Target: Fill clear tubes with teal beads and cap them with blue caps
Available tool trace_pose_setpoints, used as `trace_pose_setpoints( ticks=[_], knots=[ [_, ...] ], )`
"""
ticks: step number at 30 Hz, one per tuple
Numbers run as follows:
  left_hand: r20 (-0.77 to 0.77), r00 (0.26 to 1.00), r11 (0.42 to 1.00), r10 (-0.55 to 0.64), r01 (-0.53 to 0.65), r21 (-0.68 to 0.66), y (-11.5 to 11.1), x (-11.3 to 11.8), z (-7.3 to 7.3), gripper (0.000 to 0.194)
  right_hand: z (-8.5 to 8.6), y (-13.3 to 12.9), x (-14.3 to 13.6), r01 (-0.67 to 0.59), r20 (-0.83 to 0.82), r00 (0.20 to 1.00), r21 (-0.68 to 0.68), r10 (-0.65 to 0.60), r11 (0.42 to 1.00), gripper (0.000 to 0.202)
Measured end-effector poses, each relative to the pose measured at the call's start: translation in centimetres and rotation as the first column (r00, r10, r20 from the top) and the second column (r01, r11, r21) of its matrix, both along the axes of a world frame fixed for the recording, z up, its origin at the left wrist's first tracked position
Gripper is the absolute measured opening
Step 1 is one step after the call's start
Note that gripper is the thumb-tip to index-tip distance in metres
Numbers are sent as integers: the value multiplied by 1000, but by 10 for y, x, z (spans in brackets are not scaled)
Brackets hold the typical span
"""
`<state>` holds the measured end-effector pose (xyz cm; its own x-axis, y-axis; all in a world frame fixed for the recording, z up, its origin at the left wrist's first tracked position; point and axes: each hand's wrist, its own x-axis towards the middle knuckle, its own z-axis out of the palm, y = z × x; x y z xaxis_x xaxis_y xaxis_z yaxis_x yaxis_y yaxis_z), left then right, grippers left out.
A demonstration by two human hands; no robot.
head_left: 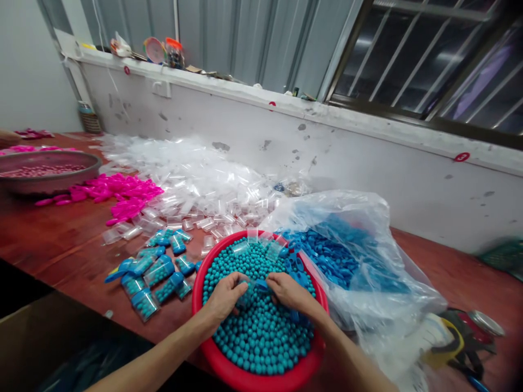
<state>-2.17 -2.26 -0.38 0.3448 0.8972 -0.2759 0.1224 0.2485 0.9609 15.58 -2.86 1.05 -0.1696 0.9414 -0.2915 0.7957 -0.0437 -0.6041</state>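
A red basin (198, 294) holds a mass of teal balls (265, 343), with some clear containers and blue caps on them near its far rim. Over the balls, my left hand (226, 294) is closed around a clear container (246, 288). My right hand (286, 291) pinches a blue cap (261, 285) at the container's right end. Left of the basin lie several filled containers with blue caps (159, 270). To the right, an open plastic bag (368, 209) is full of blue caps (327, 253).
Behind the basin spreads a large pile of clear containers (196, 174). Pink caps (118, 190) lie beside a dark basin (92, 171) at left. A yellow-and-black item (451, 343) and a round metal lid (486, 323) are at right. A wall stands behind the red table (49, 231).
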Motion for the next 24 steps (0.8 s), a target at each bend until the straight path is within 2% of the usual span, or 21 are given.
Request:
trace_pose_setpoints(
  ticks=[3,5,11,14,17,19,21,24],
  knots=[
    [10,1000,1000,-23,23,-18,1,0,-2,29,3,2,5,-11,-200,980,-153,-20,988,23],
    [11,999,999,-30,31,-32,1,1,-4,29,4,1,6,-18,-311,949,-211,-50,977,22],
    [-5,992,992,-124,124,-6,1,4,-8,29,3,-3,4,27,-500,854,-233,-144,972,25],
    [-13,994,994,-113,113,-1,-1,4,-6,25,4,-4,0,69,-529,832,-207,-171,976,25],
    [35,992,993,-119,119,-24,-2,6,-7,21,7,-8,-7,91,-482,868,-89,-123,992,25],
    [86,987,990,-138,141,-29,-3,8,-9,20,9,-13,-13,100,-403,913,86,-57,991,23],
    [129,982,989,-140,146,-38,-3,9,-10,20,11,-18,-18,101,-327,945,246,-15,964,21],
    [154,982,989,-108,121,-79,-4,9,-8,22,13,-23,-20,81,-263,965,327,8,942,21]
  ],
)
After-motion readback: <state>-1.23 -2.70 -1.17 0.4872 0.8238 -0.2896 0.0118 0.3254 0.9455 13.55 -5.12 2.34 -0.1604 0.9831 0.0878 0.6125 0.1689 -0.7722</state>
